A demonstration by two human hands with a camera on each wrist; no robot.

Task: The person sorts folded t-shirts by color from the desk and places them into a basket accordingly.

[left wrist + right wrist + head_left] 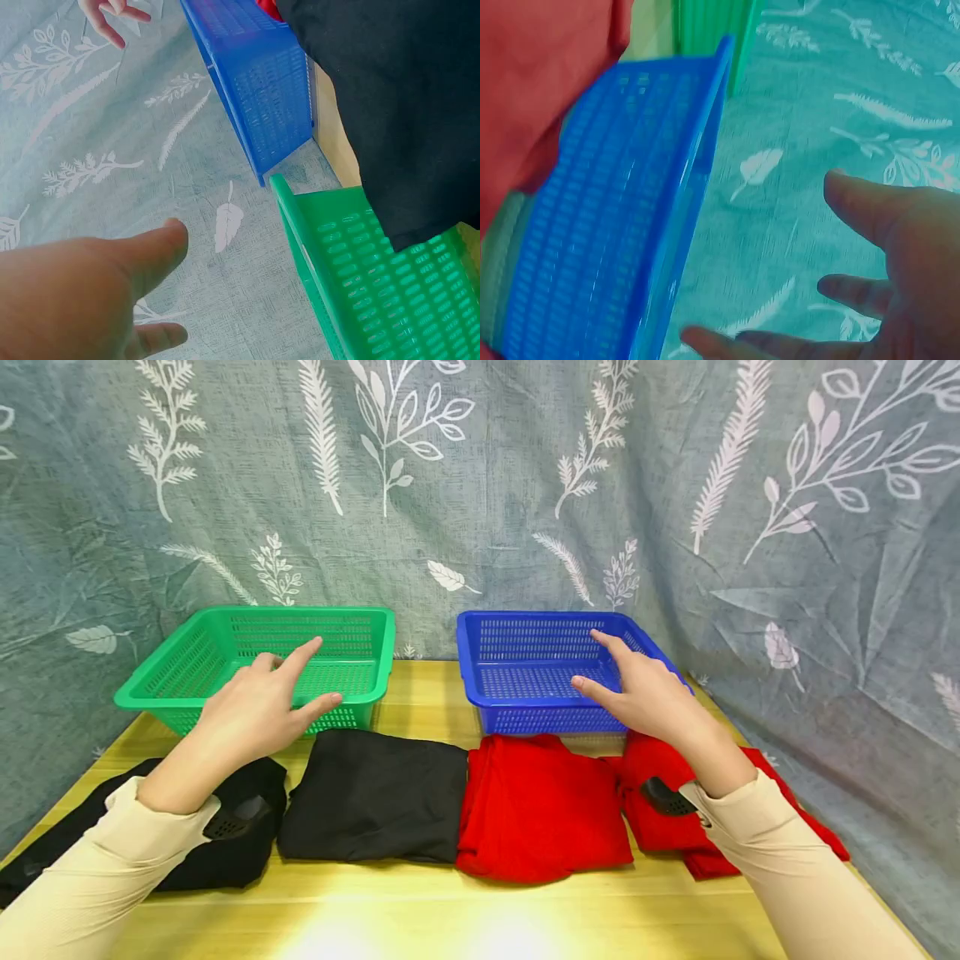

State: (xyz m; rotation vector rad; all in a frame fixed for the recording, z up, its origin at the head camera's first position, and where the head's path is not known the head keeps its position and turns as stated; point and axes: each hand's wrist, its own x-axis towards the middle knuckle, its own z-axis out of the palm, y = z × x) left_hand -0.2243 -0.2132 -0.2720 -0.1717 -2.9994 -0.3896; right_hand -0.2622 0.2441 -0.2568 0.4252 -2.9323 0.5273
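Note:
My left hand [258,702] hovers at the front of a green basket [382,660], thumb and forefinger spread and nothing held. Over the right part of a blue basket [551,718] my right hand [648,689] is held with its fingers apart, holding nothing. Below the left hand lie a folded black cloth [375,797] and a looser black cloth [247,852], partly hidden by the forearm. A folded red cloth [540,810] sits in front of the blue basket. Another red cloth [660,827] lies under the right wrist. Both baskets show bare slotted bottoms.
The yellow wooden table [420,902] carries the cloths in a row before the baskets. A grey-green curtain [480,510] with white leaf prints hangs behind and along both sides. A strip of table separates the two baskets.

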